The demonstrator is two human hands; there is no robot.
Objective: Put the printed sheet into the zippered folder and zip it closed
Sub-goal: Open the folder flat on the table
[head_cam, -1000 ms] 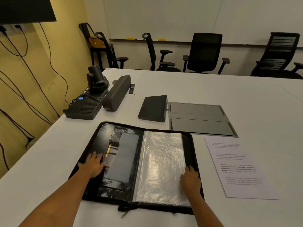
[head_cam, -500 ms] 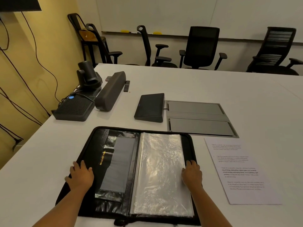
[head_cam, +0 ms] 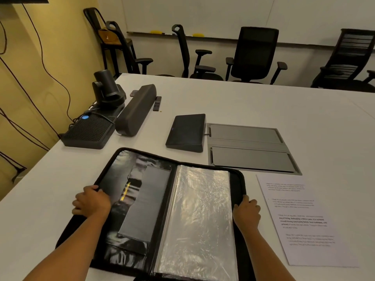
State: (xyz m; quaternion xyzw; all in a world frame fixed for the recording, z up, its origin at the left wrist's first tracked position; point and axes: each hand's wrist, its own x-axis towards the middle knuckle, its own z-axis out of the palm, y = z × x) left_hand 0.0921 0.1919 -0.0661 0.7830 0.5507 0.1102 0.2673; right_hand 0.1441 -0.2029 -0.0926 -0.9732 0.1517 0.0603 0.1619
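The black zippered folder (head_cam: 142,159) lies open flat on the white table in front of me. Its left half shows glossy black pockets, its right half a stack of clear plastic sleeves (head_cam: 200,216). My left hand (head_cam: 92,202) grips the folder's left edge, fingers curled over the rim. On the right edge rests my right hand (head_cam: 246,213), also holding the rim. The printed sheet (head_cam: 304,220) lies flat on the table just right of the folder, apart from both hands.
A dark touch panel (head_cam: 186,131) and a grey cable hatch (head_cam: 249,147) sit behind the folder. A speaker bar (head_cam: 136,110), camera (head_cam: 106,88) and black box (head_cam: 89,132) stand at the left. Office chairs (head_cam: 255,55) line the far side.
Both hands slid outward from the folder's inner surfaces to its left and right edges. The view has tilted and the folder sits slightly shifted; the sheet has not moved.
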